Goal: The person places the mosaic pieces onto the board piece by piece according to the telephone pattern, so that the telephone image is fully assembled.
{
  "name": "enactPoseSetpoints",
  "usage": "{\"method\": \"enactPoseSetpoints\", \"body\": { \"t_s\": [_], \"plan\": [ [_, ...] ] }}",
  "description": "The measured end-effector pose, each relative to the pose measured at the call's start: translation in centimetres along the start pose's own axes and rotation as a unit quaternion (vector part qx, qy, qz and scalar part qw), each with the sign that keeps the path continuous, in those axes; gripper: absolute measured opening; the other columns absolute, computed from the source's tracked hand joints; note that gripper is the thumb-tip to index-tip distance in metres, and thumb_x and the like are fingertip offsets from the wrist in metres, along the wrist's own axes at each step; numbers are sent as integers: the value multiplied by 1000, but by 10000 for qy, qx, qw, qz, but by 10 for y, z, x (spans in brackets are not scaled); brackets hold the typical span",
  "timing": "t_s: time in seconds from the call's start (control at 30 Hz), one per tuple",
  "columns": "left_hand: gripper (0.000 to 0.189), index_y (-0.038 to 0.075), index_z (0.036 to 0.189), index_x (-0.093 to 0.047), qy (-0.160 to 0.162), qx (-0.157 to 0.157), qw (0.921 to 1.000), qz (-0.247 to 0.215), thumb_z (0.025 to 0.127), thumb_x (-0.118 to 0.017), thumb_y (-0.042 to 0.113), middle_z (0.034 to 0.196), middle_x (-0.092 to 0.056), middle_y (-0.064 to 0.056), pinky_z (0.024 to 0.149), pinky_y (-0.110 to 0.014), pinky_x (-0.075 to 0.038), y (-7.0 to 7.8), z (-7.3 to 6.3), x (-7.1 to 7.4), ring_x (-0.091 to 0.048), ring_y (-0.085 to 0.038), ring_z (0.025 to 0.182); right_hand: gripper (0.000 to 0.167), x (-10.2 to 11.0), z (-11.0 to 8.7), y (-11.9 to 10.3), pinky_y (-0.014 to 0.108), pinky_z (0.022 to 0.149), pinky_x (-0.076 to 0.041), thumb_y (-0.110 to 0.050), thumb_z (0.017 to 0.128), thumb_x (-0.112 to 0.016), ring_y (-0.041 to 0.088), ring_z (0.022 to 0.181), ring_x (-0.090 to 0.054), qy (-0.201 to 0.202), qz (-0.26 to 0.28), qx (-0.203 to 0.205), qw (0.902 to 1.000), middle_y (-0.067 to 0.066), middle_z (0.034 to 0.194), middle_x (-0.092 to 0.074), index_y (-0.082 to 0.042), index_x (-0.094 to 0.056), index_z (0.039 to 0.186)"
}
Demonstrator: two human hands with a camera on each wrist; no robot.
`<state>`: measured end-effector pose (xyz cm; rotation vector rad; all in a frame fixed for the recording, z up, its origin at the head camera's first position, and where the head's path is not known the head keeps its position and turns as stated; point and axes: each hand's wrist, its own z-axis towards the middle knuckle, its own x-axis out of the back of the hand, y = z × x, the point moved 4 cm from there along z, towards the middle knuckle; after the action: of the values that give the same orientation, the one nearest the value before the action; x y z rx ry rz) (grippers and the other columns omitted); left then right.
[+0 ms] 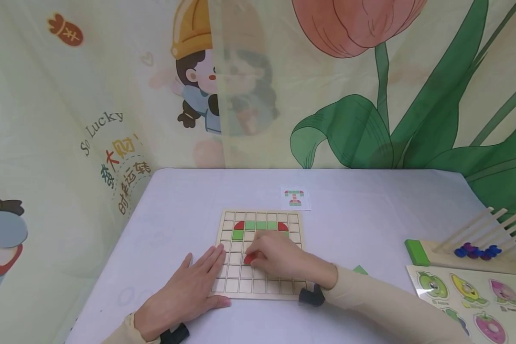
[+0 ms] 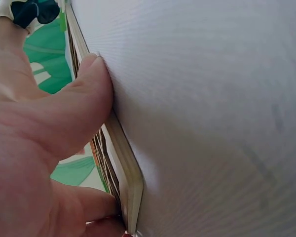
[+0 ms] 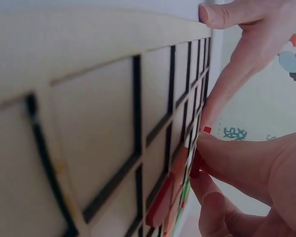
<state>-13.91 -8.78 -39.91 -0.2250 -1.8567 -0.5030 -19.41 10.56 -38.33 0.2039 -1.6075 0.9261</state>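
A wooden grid board lies on the table, with red quarter-round pieces and green square pieces set in its upper rows. My right hand is over the middle of the board and pinches a red piece between thumb and fingers. Part of the grid is hidden beneath that hand. In the right wrist view, another red piece sits in a cell near orange pieces. My left hand rests at the board's left edge, fingers straight, its thumb along the lower edge.
Behind the board lies a small pattern card. A green piece shows past the right sleeve. To the right stand a wooden peg rack with blue and purple beads and a sheet of fruit pictures. A printed curtain hangs behind the table.
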Motion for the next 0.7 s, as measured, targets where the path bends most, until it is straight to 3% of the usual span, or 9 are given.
{"method": "enactPoseSetpoints", "body": {
  "t_s": [0.7],
  "plan": [
    [105, 4, 161, -31, 36, -34, 10000, 47, 85, -69, 67, 170, -30, -10, 120, -68, -24, -1, 2, -1, -27, -29, 158, 21, -5, 7, 5, 18, 74, -46, -15, 87, -83, 3, 81, -55, -21, 209, -235, 9995, -7, 91, -73, -16, -83, 108]
  ]
}}
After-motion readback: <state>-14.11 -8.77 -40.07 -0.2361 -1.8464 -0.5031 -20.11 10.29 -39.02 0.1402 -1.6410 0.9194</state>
